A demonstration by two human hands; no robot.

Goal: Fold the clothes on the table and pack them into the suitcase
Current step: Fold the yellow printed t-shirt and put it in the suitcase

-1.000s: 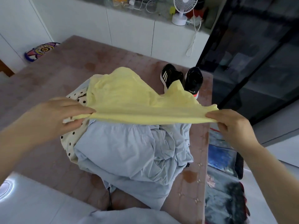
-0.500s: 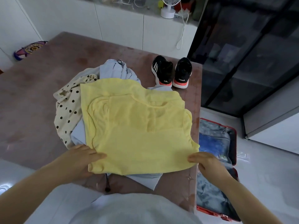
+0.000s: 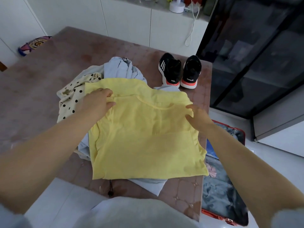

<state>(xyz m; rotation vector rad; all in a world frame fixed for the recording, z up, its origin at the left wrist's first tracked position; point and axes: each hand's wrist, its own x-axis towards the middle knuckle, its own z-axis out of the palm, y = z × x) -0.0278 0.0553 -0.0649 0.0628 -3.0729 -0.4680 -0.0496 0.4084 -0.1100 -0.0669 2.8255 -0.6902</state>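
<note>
Head view: a yellow shirt point(image 3: 144, 137) lies spread flat on the bench point(image 3: 41, 83), near its right edge and reaching almost to the near edge. It rests on top of a light blue garment point(image 3: 121, 69), which shows beyond the shirt's far side and again below its near hem. A cream garment with black dots point(image 3: 70, 97) lies crumpled just beside the shirt's left shoulder, partly under the blue cloth.

The left hand point(image 3: 97, 102) is on the shirt's far left shoulder. Its fingers are curled, and thumb and fingertips point(image 3: 111, 100) pinch a small ridge of yellow cloth – the fabric is bunched between them. The right hand point(image 3: 197, 116) is at the shirt's far right edge, by the sleeve; its fingers are bent too, with the thumb below and the forefinger above, nipping the edge of the cloth between them. Both forearms reach in from the near side, one along each side of the shirt.

A pair of black sneakers point(image 3: 179, 71) stands at the bench's far right corner, heels toward the camera, apart from the clothes. A patterned cushion point(image 3: 34, 44) sits at the far left edge.

On the floor, against the bench's right edge, the suitcase point(image 3: 212, 213) lies open – red-rimmed, with blue and dark cloth inside.
</note>
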